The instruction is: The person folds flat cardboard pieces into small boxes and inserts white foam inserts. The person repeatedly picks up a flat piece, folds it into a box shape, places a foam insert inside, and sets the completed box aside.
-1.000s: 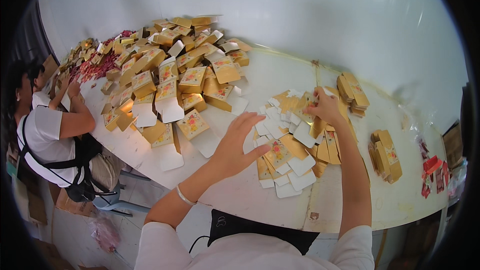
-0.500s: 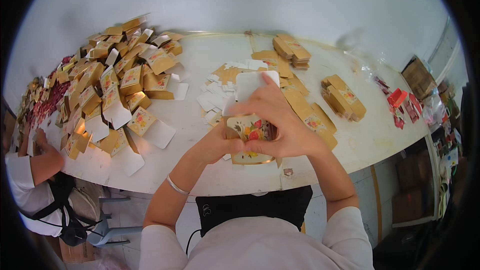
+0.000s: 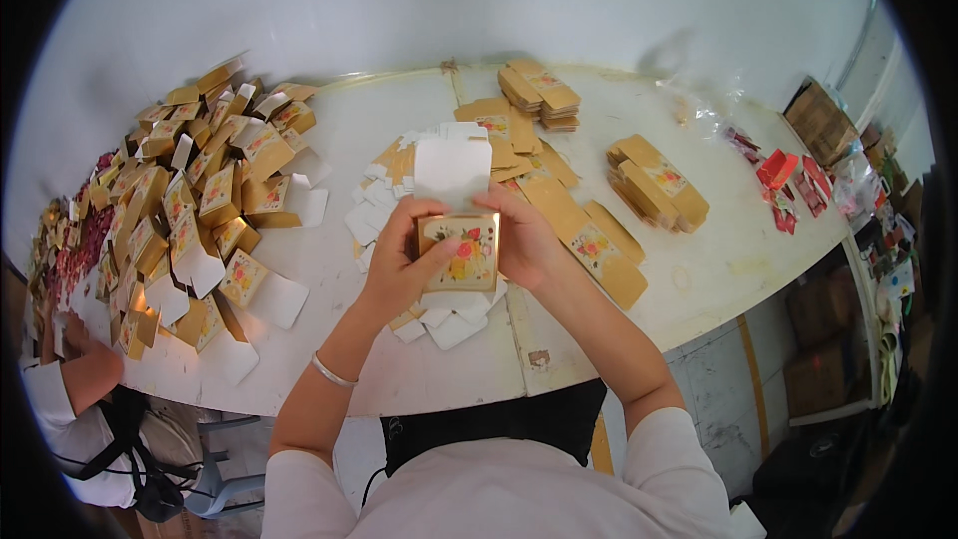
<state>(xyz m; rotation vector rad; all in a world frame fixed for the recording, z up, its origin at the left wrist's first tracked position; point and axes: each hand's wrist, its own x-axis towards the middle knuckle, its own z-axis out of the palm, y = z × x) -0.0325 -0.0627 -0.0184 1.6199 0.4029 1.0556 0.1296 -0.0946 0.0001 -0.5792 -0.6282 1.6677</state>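
Between my two hands is a small gold carton [image 3: 460, 274] printed with flowers, its printed face upward and a white flap [image 3: 452, 172] standing out from its far end. My left hand [image 3: 397, 258] grips the carton's left side, the thumb laid across the printed face. On the right side my right hand [image 3: 527, 242] holds it too, with fingers along the edge and far corner. White pieces of card [image 3: 461, 324] lie on the table beneath and around the carton. The undersides of my fingers are hidden.
A large heap of gold cartons with open white flaps [image 3: 205, 200] covers the table's left. Flat gold cartons [image 3: 589, 240] and two stacks, a far one [image 3: 539, 95] and a right one [image 3: 659, 183], lie beyond. Red packets [image 3: 778, 170] lie far right. A co-worker's arm [image 3: 92, 374] is at left.
My right hand has come down from over the white flap to the carton's right side. My left thumb now lies across the printed face. The whole view has shifted slightly.
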